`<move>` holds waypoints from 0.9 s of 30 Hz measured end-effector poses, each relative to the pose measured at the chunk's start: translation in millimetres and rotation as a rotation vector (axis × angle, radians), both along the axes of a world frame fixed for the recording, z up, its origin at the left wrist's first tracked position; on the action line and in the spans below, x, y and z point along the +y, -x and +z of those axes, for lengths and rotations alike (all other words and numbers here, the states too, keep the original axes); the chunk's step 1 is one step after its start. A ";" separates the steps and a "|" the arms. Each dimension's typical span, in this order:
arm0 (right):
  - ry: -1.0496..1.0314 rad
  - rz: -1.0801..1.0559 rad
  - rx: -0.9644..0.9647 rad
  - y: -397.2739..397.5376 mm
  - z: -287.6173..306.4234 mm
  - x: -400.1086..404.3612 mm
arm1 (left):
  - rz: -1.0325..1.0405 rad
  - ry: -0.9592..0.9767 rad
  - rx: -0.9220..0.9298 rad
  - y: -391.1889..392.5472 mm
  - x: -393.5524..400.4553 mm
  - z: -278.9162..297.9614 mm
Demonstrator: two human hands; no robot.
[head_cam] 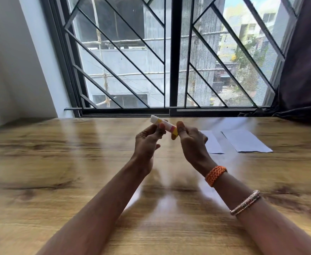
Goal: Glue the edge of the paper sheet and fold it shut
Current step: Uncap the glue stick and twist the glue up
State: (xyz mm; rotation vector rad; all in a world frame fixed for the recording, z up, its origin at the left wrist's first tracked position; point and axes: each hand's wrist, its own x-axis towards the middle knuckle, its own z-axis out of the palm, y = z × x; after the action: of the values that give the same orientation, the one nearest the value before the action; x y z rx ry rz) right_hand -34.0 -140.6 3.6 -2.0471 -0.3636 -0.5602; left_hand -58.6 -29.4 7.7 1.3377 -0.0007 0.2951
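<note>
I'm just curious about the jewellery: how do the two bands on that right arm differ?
The orange bracelet is a woven, braided cord; the bangle looks like shiny, pale metal. The orange bracelet sits at the wrist, close to the right hand, while the bangle sits further up the forearm. The orange bracelet is wider, the bangle thinner. Both circle the same arm.

A white glue stick (163, 127) banded yellow and pink is seen mid-frame; white paper sheets (246, 140) at right, an orange braided wristband (215, 175) lower right, brown wood-grain table (59, 162).

Tilted glue stick (164, 127), flat white sheets (245, 140)
</note>
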 end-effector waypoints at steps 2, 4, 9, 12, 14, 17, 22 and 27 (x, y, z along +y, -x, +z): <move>-0.055 0.031 0.049 0.2 0.1 0.4 | -0.012 0.001 -0.010 0.1 -0.4 -0.1; -0.040 0.037 0.026 1.8 -0.3 1.3 | 0.009 0.002 -0.008 -0.8 1.9 -1.1; 0.045 0.025 -0.090 1.0 -5.4 1.6 | 0.069 -0.010 0.012 -1.5 6.4 -2.2; 0.161 -0.099 -0.198 -0.3 -9.7 2.7 | 0.072 -0.005 0.013 -0.8 5.5 -1.7; 0.174 -0.161 -0.229 -2.1 -9.8 1.1 | 0.069 -0.012 0.009 -0.8 4.9 -1.8; 0.187 -0.187 -0.256 -3.2 -8.3 -1.9 | 0.048 -0.028 0.002 -0.7 3.2 -3.0; 0.143 0.062 -0.006 -6.1 0.9 -6.4 | 0.008 -0.042 -0.047 -3.7 7.9 -2.4; -0.082 0.263 0.240 -4.2 2.8 -6.0 | -0.030 -0.031 -0.088 -5.5 10.6 -2.9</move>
State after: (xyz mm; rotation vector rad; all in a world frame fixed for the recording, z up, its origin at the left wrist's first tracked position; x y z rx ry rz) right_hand -29.8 -146.6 6.4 -1.9228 -0.4493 -0.1643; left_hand -53.1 -18.8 4.8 1.3538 -0.0993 0.3299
